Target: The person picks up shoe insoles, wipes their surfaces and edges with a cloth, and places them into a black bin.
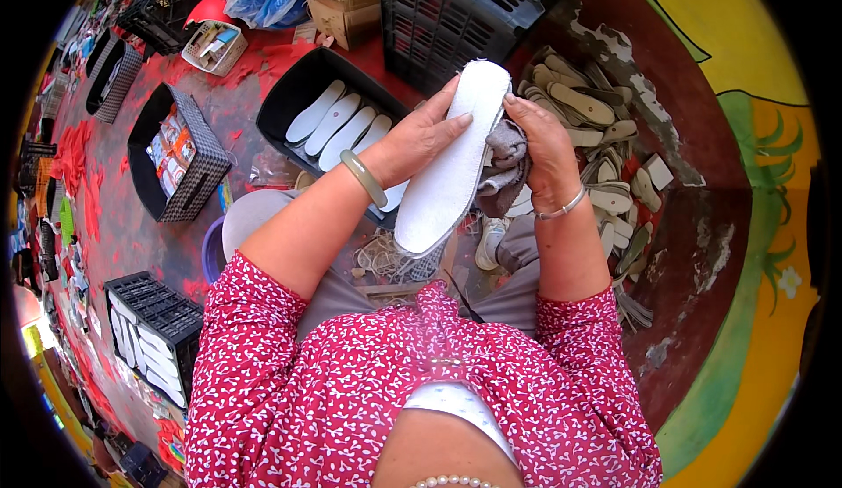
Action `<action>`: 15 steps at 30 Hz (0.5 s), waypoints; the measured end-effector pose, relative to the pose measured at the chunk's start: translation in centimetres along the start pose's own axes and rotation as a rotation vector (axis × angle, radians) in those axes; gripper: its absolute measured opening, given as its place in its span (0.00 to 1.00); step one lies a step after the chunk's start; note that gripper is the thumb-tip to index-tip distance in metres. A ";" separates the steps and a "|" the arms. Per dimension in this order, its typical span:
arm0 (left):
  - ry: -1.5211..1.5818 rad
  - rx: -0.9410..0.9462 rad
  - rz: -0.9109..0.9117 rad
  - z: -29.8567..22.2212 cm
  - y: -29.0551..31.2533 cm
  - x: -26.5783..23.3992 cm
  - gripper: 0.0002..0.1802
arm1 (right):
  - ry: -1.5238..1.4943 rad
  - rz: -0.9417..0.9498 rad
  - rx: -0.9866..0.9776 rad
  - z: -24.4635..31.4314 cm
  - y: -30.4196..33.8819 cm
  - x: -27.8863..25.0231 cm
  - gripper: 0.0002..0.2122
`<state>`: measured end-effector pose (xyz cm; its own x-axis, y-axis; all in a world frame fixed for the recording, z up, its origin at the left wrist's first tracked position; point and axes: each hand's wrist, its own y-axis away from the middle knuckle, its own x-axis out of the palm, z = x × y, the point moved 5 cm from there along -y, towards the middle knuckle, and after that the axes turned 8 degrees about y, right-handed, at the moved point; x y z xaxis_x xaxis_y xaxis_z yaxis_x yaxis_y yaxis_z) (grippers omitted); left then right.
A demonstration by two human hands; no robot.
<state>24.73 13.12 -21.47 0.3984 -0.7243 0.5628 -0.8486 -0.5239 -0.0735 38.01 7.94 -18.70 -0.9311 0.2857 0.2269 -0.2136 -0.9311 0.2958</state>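
Slanting from upper right to lower left, the white insole (443, 172) is held up between the two hands, above the lap, with its pale face turned toward the wearer. Its upper end is gripped, while its lower end is left free. By the left hand (417, 142) the left edge is pinched, the thumb being laid across the face and the other fingers mostly hidden behind. By the right hand (545, 150) the right edge is pinched near the top, thumb in front; that hand is slightly nearer the upper tip. Between the right palm and the insole a crumpled grey bundle (502, 168) is seen; whether it is gripped cannot be told. Beyond the left hand a black bin (279, 106) is placed, in which more insoles (338, 127) are laid side by side. To the right, near the wall, a loose pile (583, 105) of pale soles is heaped. No writing can be made out on the held insole; on some in the bin a small mark is borne, too small to be read. Print on the orange-and-white packets (173, 153) in the checkered bin (209, 155) cannot be read either.
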 end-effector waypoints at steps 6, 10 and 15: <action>0.174 -0.115 -0.002 -0.9 0.6 0.6 0.35 | -0.161 0.010 0.050 -0.4 -0.1 0.2 0.09; 0.173 -0.090 -0.009 -1.1 0.7 0.7 0.35 | -0.185 -0.002 0.053 -0.9 -0.3 -0.1 0.09; 0.236 -0.079 0.000 -1.2 0.8 0.8 0.35 | -0.278 0.012 0.109 -1.6 -0.8 -0.3 0.10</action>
<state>23.97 12.65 -20.10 0.3142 -0.5948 0.7399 -0.8768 -0.4807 -0.0141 38.00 8.19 -20.50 -0.8133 0.3402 0.4720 -0.1564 -0.9092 0.3858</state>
